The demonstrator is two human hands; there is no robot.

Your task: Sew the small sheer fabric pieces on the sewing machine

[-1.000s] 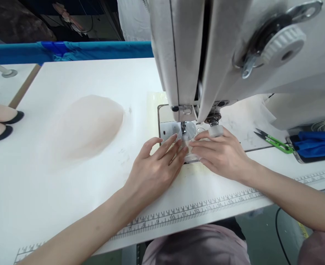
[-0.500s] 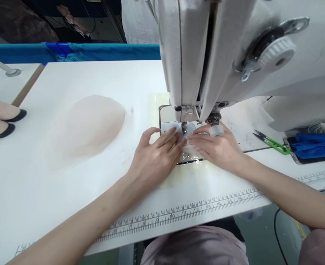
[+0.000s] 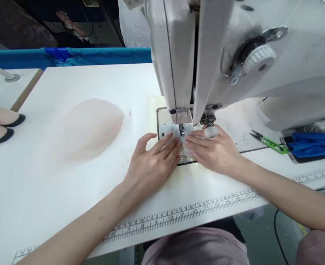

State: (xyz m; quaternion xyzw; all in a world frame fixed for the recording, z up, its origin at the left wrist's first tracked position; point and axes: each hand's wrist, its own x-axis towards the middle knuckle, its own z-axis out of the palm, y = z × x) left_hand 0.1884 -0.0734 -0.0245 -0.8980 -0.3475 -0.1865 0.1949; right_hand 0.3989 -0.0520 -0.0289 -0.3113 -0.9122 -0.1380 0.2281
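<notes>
A white sewing machine (image 3: 176, 55) stands over the table, its presser foot (image 3: 181, 129) down by a small piece of sheer pale fabric (image 3: 188, 129). My left hand (image 3: 154, 162) lies flat just left of the foot, fingers spread, fingertips on the fabric's edge. To the right of the foot, my right hand (image 3: 214, 149) rests with its fingers extended on the fabric, partly behind a round white knob (image 3: 211, 132). Much of the fabric is hidden under the fingers. A larger sheer beige piece (image 3: 93, 129) lies on the table at the left.
Green-handled snips (image 3: 272, 144) lie at the right, beside a dark tray holding blue cloth (image 3: 314, 144). A printed ruler (image 3: 170, 219) runs along the table's front edge. Two beige, black-tipped objects (image 3: 2, 125) stick in from the left. White fabric (image 3: 242, 114) lies behind the right hand.
The whole view has shifted slightly, with the machine a little farther left in the picture. Both hands remain beside the presser foot, with the right fingers lying a little flatter.
</notes>
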